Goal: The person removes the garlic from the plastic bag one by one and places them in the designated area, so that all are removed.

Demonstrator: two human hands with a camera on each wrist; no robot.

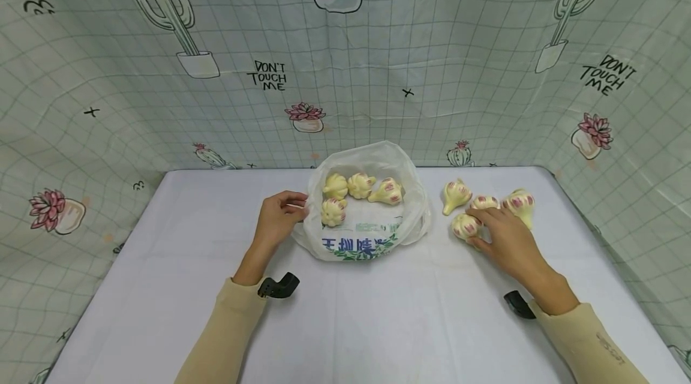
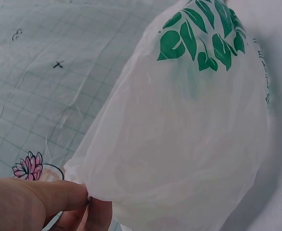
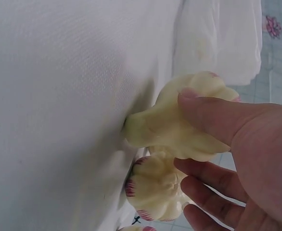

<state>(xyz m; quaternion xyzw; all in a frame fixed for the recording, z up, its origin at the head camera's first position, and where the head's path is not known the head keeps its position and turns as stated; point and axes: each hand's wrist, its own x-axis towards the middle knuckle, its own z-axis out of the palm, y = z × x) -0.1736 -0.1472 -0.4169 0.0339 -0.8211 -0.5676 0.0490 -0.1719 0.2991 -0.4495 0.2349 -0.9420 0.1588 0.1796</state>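
My left hand [image 1: 277,216] pinches the left edge of a white plastic bag [image 1: 313,239]. The left wrist view shows thumb and fingers gathered on the thin film [image 2: 179,144], near green printed leaves. Inside the open bag lie several garlic bulbs [image 1: 360,185], pale with pink streaks on some. On the right, my right hand [image 1: 504,243] holds a garlic bulb [image 1: 465,227] between thumb and fingers; its stem end [image 3: 141,130] points toward the white cloth. Just beyond that hand are 3 more bulbs, one of them a long-necked garlic bulb [image 1: 456,195].
A white cloth covers the table [image 1: 378,318]. Behind it hangs a grid-patterned curtain [image 1: 356,60] with cactus drawings, which also runs down both sides. Each wrist carries a black camera mount, the left mount [image 1: 279,285] lying close over the table.
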